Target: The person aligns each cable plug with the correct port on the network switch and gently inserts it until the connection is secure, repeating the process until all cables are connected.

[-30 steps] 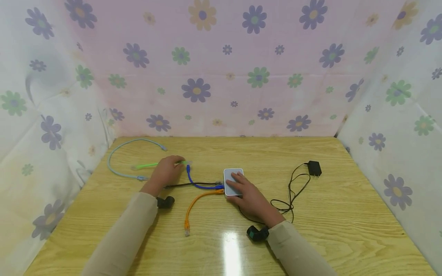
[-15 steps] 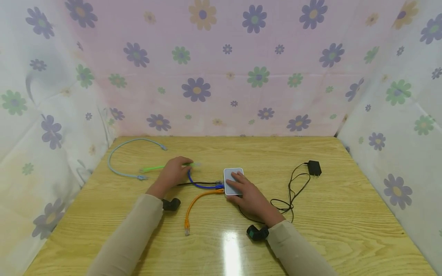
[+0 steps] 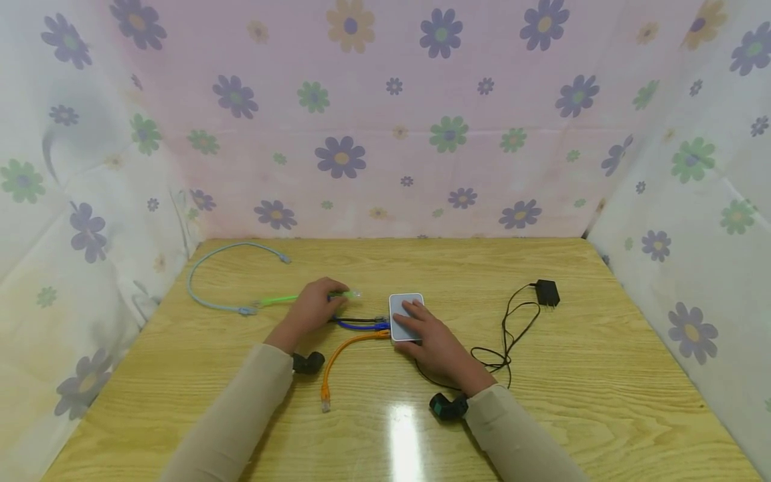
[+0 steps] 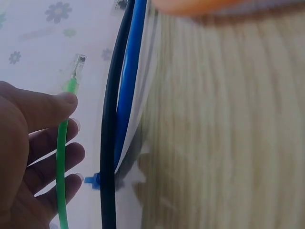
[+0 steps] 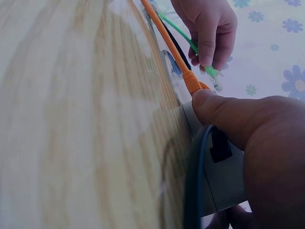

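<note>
My left hand (image 3: 312, 309) pinches a bright green network cable (image 4: 62, 157) just behind its clear plug, between thumb and fingers. The plug points right, toward a small white router box (image 3: 407, 318). My right hand (image 3: 435, 343) holds that box, fingers spread over its top and the thumb along its near edge by the orange plug. A blue network cable (image 3: 360, 327), a black cable (image 3: 361, 319) and an orange network cable (image 3: 346, 346) run from the box's left side. The blue one's loose plug (image 4: 93, 181) shows beyond the black cable in the left wrist view.
A pale blue network cable (image 3: 193, 281) curves at the back left of the wooden table (image 3: 602, 402). On the right lies a black power adapter (image 3: 547, 293) with its thin cord (image 3: 508, 348) loosely looped and leading toward the box. Flowered cloth (image 3: 385, 161) walls the back and sides.
My left hand has slid to the right with the green cable, bringing its plug nearer the box. My right hand and the box have stayed in place.
</note>
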Available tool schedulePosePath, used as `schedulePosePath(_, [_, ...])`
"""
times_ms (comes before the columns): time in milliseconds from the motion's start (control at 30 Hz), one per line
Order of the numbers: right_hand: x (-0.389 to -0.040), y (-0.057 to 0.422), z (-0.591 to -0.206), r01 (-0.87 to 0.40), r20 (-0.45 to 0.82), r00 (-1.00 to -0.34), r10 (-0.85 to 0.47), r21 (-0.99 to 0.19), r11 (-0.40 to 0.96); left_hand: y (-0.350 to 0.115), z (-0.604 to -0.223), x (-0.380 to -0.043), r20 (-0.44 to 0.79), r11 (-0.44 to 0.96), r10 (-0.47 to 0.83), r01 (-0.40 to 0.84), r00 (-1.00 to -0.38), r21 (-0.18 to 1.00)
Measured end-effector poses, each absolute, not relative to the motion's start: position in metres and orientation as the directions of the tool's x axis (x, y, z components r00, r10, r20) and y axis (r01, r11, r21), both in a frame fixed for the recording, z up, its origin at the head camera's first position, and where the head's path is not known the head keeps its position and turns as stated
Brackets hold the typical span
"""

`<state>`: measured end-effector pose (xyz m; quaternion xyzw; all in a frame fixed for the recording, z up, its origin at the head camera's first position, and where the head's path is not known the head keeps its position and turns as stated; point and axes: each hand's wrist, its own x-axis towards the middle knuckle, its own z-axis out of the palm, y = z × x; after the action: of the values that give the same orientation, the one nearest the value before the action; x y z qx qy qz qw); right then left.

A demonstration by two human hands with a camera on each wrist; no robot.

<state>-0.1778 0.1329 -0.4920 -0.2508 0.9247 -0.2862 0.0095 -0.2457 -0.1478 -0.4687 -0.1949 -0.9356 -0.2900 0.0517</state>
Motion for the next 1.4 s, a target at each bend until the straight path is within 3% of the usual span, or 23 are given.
schedulePosePath(500, [-0.178,0.132,-0.492,-0.453,0.123,-0.876,-0.466,-0.537,0.711,-0.135,-0.469,-0.238,0.170,0.746,0.336,0.372,-0.926,0.552])
schedulePosePath(900, [-0.177,0.133,-0.491,-0.462,0.131,-0.872,-0.472,-0.537,0.706,-0.128,-0.472,-0.235,0.156,0.776,0.340,0.370,-0.927,0.510])
schedulePosePath(1400, [-0.177,0.133,-0.491,-0.469,0.140,-0.871,-0.472,-0.527,0.709,-0.114,-0.476,-0.230,0.125,0.747,0.348,0.356,-0.929,0.561])
